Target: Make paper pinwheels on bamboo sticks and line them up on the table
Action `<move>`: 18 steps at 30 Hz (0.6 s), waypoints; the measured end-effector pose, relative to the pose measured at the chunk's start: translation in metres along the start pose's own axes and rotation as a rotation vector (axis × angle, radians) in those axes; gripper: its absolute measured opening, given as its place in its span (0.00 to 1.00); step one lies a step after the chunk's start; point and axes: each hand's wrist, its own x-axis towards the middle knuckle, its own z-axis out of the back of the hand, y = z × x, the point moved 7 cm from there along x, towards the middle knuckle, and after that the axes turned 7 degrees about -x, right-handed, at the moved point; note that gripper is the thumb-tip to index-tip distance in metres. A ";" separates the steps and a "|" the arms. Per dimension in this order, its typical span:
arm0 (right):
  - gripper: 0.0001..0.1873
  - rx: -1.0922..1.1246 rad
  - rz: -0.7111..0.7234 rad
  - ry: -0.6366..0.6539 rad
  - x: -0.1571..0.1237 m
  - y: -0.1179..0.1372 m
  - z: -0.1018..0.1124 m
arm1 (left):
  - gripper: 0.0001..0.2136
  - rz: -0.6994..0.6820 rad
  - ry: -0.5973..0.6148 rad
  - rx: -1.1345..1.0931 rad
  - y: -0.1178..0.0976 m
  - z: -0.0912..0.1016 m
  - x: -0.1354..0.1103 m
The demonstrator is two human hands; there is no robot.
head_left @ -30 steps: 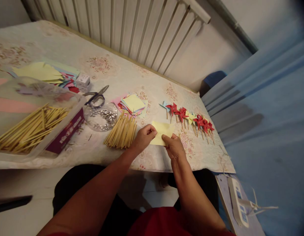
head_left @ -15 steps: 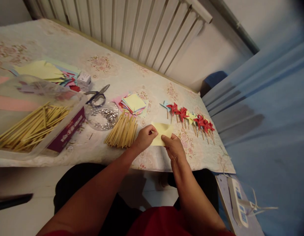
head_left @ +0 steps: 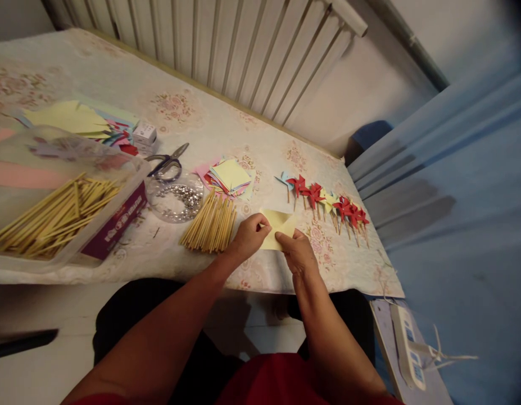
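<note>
A square of yellow paper point(head_left: 272, 242) is held between my two hands above the table's front edge; its upper part curls. My left hand point(head_left: 250, 233) pinches the paper's left side between thumb and fingers. On the lower right, my right hand point(head_left: 298, 247) grips it with the thumb on top and the fingers beneath, mostly hidden. Left of my left hand lies a bundle of thin wooden sticks point(head_left: 212, 225). Behind the sticks is a stack of coloured paper squares point(head_left: 230, 175). Paper pinwheels on sticks point(head_left: 314, 196), red, yellow and blue, lie in a row to the right.
A clear plastic dish of small metal pins point(head_left: 182, 199) sits beside scissors point(head_left: 170, 163). At the left stands a plastic box point(head_left: 117, 222) holding more sticks, with cut paper point(head_left: 70, 119) and small white boxes point(head_left: 144, 134) behind. A power strip point(head_left: 407, 349) lies at the lower right.
Almost nothing differs. Both hands keep their hold on the yellow paper, and the whole view has shifted very slightly.
</note>
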 end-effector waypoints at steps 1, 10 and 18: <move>0.16 -0.003 0.001 0.000 0.000 0.000 0.000 | 0.03 -0.004 -0.002 0.006 0.000 0.000 0.000; 0.15 -0.011 0.012 -0.015 0.002 -0.004 0.000 | 0.03 -0.045 -0.032 0.068 0.000 0.000 0.000; 0.14 -0.036 0.023 -0.095 0.005 -0.009 0.004 | 0.04 -0.033 -0.032 0.089 -0.002 -0.001 -0.002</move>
